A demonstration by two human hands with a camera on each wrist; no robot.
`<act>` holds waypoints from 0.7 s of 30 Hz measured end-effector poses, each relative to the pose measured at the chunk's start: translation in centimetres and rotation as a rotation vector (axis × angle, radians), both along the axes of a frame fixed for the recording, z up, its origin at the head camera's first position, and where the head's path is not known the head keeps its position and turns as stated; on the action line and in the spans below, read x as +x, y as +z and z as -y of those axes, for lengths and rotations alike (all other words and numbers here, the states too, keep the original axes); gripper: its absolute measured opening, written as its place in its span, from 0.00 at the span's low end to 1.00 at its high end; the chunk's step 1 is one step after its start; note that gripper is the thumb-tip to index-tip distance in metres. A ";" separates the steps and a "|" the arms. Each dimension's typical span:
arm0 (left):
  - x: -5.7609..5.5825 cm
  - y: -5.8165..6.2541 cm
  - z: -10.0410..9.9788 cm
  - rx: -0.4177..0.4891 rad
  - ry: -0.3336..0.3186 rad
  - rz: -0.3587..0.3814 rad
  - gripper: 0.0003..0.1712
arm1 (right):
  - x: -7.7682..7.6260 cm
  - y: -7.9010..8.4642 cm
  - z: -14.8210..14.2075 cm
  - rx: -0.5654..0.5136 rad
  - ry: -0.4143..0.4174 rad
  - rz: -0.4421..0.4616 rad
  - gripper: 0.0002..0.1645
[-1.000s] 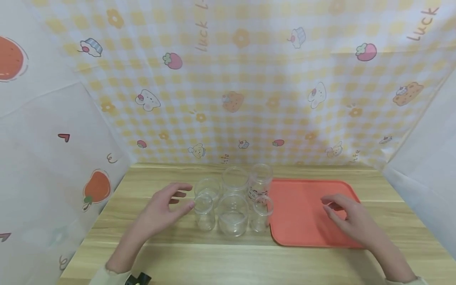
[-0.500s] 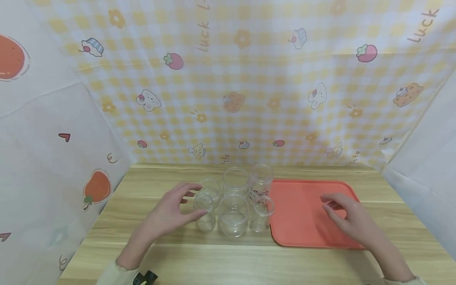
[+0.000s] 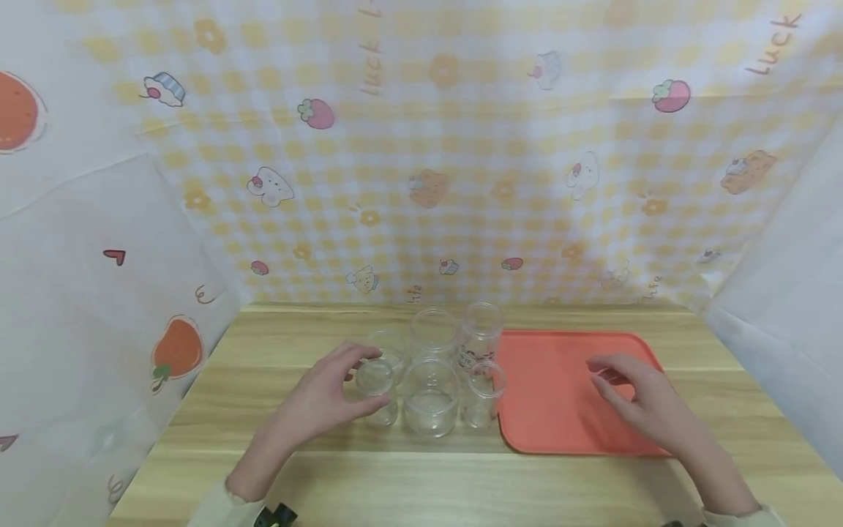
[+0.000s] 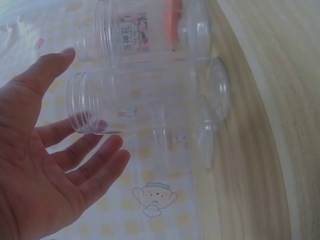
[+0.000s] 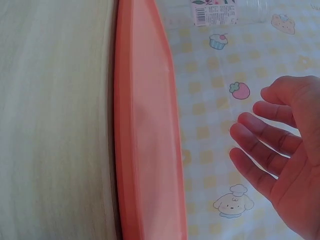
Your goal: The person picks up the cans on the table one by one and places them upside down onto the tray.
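Several clear, lidless plastic jars stand upright in two rows on the wooden table. My left hand [image 3: 320, 401] is at the front-left jar [image 3: 387, 419], thumb on the near side and fingers on the far side. In the left wrist view, the thumb stands apart from that jar [image 4: 145, 97] and the fingers are spread behind its mouth; firm contact cannot be made out. Beside it are the front-middle jar [image 3: 431, 417] and the front-right jar [image 3: 478, 413]. My right hand [image 3: 648, 402] hovers over the red tray [image 3: 546, 402], fingers loosely bent, holding nothing.
Behind stand a back-left jar [image 3: 390, 342], a back-middle jar [image 3: 435, 329] and a back-right jar [image 3: 478, 340] with a printed label. The tray's left edge lies close to the right-hand jars. A checked cloth [image 3: 421, 146] hangs behind the table [image 3: 421, 483].
My left hand has moved right, from beside the jars to around the front-left jar's upper part. The right hand has stayed almost still over the tray.
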State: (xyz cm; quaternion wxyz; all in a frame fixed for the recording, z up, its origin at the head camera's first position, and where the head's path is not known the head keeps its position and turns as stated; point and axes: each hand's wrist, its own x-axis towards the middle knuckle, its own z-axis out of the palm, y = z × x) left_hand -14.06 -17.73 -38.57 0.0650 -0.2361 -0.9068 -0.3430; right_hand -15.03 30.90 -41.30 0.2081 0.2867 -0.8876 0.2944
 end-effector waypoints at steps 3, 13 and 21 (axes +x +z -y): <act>0.1 -0.1 -0.1 -0.013 0.012 -0.011 0.37 | 0.0 -0.1 0.1 -0.003 0.012 0.012 0.21; 0.1 -0.2 -0.3 -0.073 0.009 -0.034 0.34 | 0.3 -0.2 0.1 0.009 0.010 -0.031 0.23; -0.2 0.1 -0.8 -0.119 0.019 -0.015 0.30 | 0.5 -0.3 -0.4 0.018 -0.011 -0.001 0.20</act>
